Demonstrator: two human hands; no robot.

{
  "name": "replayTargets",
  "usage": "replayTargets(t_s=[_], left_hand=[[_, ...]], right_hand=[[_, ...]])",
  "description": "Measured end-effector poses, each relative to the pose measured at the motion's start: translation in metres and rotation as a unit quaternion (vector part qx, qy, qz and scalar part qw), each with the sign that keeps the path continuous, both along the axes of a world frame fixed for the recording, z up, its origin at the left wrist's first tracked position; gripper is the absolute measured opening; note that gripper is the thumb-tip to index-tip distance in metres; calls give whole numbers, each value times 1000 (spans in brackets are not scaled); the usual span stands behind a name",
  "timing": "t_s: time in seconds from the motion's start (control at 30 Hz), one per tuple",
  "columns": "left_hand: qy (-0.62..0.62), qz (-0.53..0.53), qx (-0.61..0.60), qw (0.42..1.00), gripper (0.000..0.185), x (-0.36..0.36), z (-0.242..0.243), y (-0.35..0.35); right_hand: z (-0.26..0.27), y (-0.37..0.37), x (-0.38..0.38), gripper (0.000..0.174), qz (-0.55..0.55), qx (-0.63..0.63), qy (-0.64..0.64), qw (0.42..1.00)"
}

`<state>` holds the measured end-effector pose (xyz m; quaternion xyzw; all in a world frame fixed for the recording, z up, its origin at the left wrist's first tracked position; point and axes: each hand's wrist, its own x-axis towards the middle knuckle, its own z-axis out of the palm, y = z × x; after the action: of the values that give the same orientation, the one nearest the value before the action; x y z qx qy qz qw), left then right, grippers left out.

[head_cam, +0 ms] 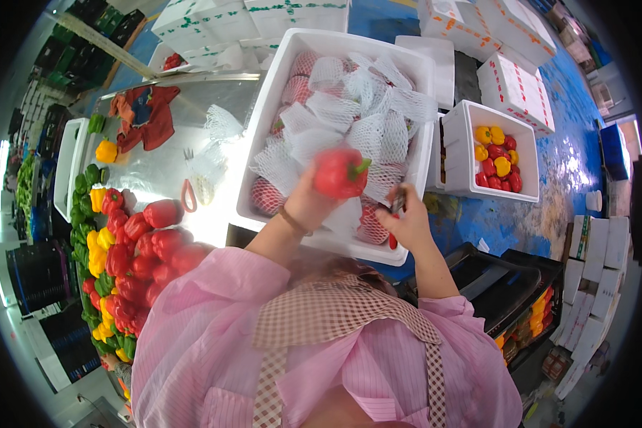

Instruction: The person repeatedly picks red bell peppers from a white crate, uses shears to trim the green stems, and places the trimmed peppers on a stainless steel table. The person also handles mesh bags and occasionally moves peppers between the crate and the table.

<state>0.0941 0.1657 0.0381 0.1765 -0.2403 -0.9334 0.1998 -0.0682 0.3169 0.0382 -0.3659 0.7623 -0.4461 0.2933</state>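
My left hand (306, 199) holds a red bell pepper (339, 172) with a green stem above a large white foam box (246, 195). In my right hand (409, 216), at the box's near right edge, is a small tool with a red handle (393, 241), probably snips; its blades are hard to make out. White foam net sleeves (329, 109) fill the box, several around red peppers. To the left, loose red peppers (139, 251), yellow peppers (97, 251) and green peppers (80, 214) are heaped on a metal table (155, 171).
Red-handled scissors (188, 195), loose foam nets (219, 125) and a red cloth (147, 117) lie on the table. At right stand a foam box of mixed peppers (452, 160) and black crates (487, 283). Another person's hand (109, 361) is at lower left.
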Motion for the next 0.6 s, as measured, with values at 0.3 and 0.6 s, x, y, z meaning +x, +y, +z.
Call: replayTargets(t_s=[0.3, 0.6], left_hand=[[12, -6, -87, 996, 77, 16, 2, -4], [-60, 48, -80, 994, 73, 42, -19, -5]], right_hand=[[-3, -8, 17, 46, 145, 62, 121, 980], [-14, -25, 31, 37, 206, 125, 150, 959]])
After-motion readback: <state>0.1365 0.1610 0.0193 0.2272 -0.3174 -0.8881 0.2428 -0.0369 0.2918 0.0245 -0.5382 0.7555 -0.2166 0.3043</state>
